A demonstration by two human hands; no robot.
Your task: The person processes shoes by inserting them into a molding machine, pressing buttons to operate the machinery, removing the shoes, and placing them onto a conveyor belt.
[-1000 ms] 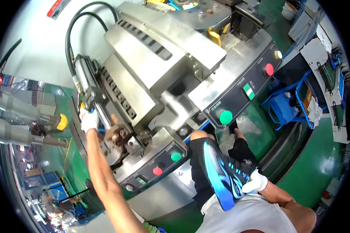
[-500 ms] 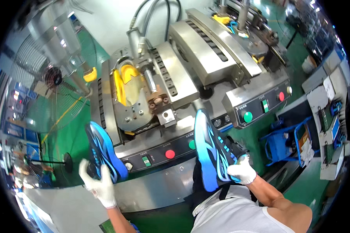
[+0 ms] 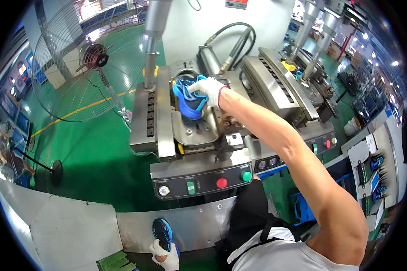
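Note:
My right hand (image 3: 208,90), in a white knit glove, reaches forward over the press and grips a blue and black sports shoe (image 3: 189,105). That shoe sits in the press's metal holder (image 3: 197,133), partly hidden by the glove. Low in the view, my left hand (image 3: 166,259), also gloved, is closed around one end of a second black and blue sports shoe (image 3: 162,231). It is over the steel ledge (image 3: 190,226) in front of me; whether the shoe touches the ledge I cannot tell.
A control panel with red and green buttons (image 3: 203,180) fronts the press. On the right stands a neighbouring press unit (image 3: 273,86). A large wire fan (image 3: 95,56) is at the left. Shoes lie on a rack (image 3: 377,162) at the far right.
My right hand has carried its shoe forward and left into the press holder. My left hand has drawn its shoe back toward me, over the ledge. The view has shifted.

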